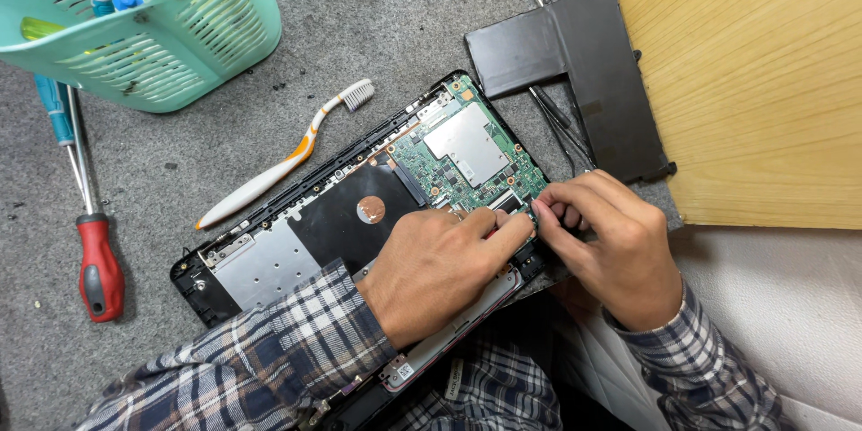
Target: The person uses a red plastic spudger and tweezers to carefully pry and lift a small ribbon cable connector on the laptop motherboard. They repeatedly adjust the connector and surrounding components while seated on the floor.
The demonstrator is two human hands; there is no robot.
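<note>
Two hands meet at the near right corner of an opened laptop base on the grey worktop.

Left hand rests on the base, fingers together, fingertip pressed by the green circuit board; right hand pinches its fingers shut on something small at the board's edge, too hidden to tell; a black battery pack lies far right; a toothbrush, a red-handled screwdriver and a teal basket lie left.
</note>
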